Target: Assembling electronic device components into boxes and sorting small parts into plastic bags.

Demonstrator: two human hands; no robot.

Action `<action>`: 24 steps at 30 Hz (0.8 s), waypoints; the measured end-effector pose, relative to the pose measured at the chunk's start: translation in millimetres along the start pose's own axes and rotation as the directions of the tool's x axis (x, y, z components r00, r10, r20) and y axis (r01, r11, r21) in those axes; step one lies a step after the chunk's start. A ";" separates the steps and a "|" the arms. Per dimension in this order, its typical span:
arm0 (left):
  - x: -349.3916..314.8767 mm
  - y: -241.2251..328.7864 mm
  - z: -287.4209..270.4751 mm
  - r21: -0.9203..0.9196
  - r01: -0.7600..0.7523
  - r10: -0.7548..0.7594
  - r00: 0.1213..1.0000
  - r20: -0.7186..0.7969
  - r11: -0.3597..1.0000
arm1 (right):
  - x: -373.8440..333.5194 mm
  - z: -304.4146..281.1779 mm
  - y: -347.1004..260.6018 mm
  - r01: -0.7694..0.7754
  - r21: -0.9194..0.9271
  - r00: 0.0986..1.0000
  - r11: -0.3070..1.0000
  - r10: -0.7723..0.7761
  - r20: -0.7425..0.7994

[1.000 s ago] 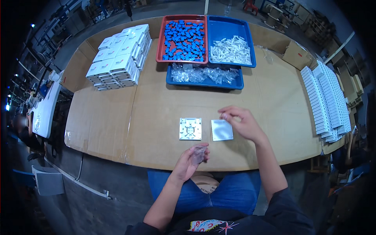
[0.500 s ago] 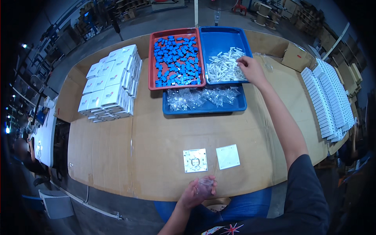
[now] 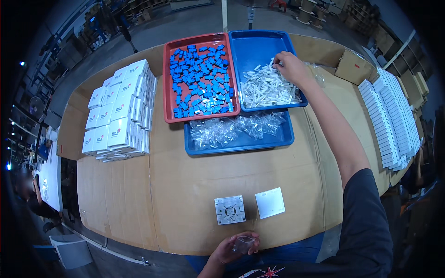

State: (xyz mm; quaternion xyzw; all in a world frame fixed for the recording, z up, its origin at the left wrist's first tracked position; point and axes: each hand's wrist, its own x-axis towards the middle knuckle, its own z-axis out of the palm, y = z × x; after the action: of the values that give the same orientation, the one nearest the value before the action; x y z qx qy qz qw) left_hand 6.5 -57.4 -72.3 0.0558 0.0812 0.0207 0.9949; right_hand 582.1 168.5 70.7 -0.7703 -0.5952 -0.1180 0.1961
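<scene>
My left hand (image 3: 227, 249), low at the table's near edge, is closed around a small clear plastic bag (image 3: 244, 244) with its mouth facing up. My right arm stretches far forward, and my right hand (image 3: 291, 68) is over the back right of a heap of small white plastic pieces (image 3: 266, 88) in a blue tray (image 3: 248, 44). Its fingers are pinched together; what is between them is too small to make out. Just beyond my left hand lie a square white plastic base (image 3: 230, 210) with a round inner frame and a flat white square cover (image 3: 270, 203).
A red tray (image 3: 169, 99) of small blue parts stands left of the blue tray. In front, a lower blue tray (image 3: 241, 149) holds clear plastic bags. White boxes (image 3: 120, 111) are stacked at left; rows of white units (image 3: 389, 120) stand at right, beside cardboard walls.
My right hand has shifted toward the back of the white heap, its fingers still bent together. The left hand keeps the bag. The whole view has tilted, so the table sits lower in the picture.
</scene>
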 end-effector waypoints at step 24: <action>8.8 -0.6 1.9 -0.098 -0.065 0.072 0.995 0.063 0.993 | -31.1 -22.4 -1.5 -0.270 0.560 0.921 0.783 0.381 -0.088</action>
State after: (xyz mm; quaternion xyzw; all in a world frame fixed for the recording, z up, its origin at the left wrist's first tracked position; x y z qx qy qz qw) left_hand 15.5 -57.8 -71.9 0.0115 0.0452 0.0568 0.9973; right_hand 573.6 131.9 78.1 -0.7599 -0.4392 0.0138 0.4790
